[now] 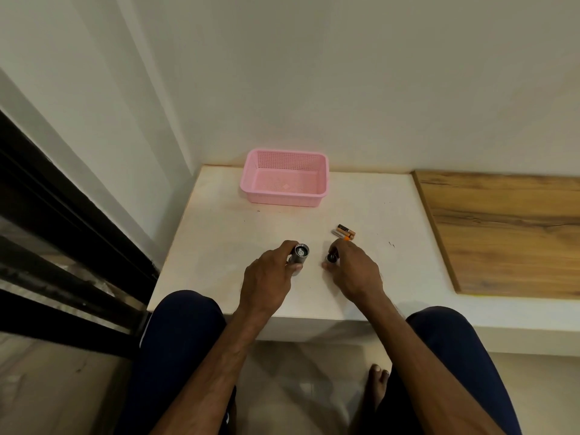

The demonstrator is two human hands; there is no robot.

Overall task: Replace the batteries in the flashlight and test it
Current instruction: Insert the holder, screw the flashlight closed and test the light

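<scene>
Head view, reading from left to right: the left hand (272,277) is wrapped around the flashlight (298,254), a metal barrel held just above the white ledge (219,233) with its open end tipped up toward the camera. That tilt probably keeps the bore in sight for loading. Something pale shows inside the bore, too small to identify. Near it on the right, the right hand (351,271) pinches a small dark part (331,257), most likely the unscrewed cap; the fingers cover most of it, so I cannot be sure. Just beyond that hand lie the batteries (344,232), bundled side by side within easy reach. How many there are, and whether they are fresh or spent, cannot be told. Far back against the wall sits a pink basket (251,183), seemingly empty and well apart from both hands.
</scene>
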